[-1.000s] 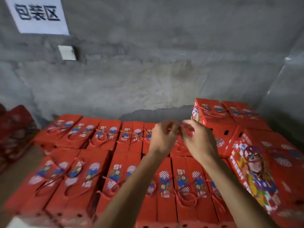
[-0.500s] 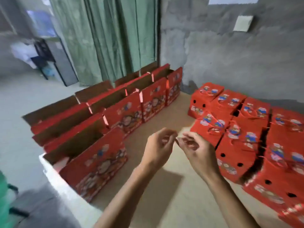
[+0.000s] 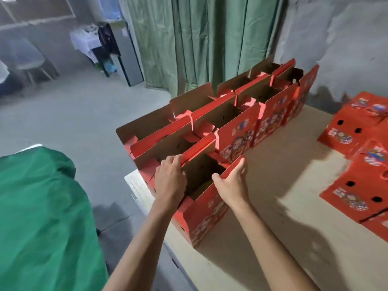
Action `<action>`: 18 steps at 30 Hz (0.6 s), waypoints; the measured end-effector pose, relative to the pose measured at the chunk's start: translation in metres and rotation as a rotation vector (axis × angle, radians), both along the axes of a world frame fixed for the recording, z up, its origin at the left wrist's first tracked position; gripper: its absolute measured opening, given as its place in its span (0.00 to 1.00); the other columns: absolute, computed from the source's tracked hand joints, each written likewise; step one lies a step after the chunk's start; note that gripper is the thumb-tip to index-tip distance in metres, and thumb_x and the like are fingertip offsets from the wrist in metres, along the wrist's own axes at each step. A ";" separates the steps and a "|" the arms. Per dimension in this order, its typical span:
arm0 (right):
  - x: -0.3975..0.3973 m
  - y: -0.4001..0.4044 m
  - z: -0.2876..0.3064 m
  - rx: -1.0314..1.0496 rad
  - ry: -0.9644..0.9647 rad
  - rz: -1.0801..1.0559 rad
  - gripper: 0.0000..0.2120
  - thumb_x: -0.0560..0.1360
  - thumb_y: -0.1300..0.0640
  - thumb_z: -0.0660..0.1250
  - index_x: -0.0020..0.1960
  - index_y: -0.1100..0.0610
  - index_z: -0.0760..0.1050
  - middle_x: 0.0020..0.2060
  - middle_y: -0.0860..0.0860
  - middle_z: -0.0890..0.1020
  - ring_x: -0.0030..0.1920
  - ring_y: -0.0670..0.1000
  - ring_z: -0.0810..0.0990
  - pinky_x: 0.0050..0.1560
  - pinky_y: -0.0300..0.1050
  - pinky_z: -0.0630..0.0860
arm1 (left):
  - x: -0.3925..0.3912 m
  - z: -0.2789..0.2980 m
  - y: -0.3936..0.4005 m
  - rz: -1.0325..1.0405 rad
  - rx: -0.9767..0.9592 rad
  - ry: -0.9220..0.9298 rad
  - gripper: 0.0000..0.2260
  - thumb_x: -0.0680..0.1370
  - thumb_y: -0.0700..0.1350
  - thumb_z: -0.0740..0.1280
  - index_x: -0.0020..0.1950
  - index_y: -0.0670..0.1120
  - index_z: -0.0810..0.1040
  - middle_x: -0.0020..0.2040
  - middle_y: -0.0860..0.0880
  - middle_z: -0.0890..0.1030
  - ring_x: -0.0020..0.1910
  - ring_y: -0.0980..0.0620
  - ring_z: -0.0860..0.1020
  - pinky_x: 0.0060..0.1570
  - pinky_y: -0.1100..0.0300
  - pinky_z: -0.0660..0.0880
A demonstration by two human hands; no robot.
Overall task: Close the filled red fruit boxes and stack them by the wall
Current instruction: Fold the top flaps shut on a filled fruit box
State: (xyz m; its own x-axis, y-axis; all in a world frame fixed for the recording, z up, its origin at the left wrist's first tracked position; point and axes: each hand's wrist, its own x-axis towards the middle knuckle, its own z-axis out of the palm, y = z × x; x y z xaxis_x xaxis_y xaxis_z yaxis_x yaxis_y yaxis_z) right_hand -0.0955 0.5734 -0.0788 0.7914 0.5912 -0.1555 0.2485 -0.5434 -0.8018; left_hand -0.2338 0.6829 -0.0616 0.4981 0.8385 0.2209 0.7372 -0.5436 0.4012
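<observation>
Between the hands stands an open box [image 3: 207,208]; left hand [image 3: 171,181] grips its far flap, right hand [image 3: 231,185] grips the near one.

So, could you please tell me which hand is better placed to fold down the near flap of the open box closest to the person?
The right hand, probably: it already grips the near flap of that open box, while the left hand holds the far flap.

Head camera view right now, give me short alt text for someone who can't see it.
Both hands, left hand and right hand, hold the raised flaps of the nearest open red box on a table; closed red boxes sit at right.
</observation>
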 end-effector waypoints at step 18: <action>0.044 -0.204 0.014 -0.021 0.090 -0.486 0.36 0.80 0.65 0.63 0.83 0.57 0.50 0.72 0.62 0.73 0.69 0.63 0.75 0.66 0.52 0.74 | 0.090 0.027 -0.128 -0.395 0.001 -0.106 0.10 0.84 0.45 0.63 0.59 0.48 0.83 0.59 0.52 0.82 0.51 0.45 0.83 0.48 0.52 0.79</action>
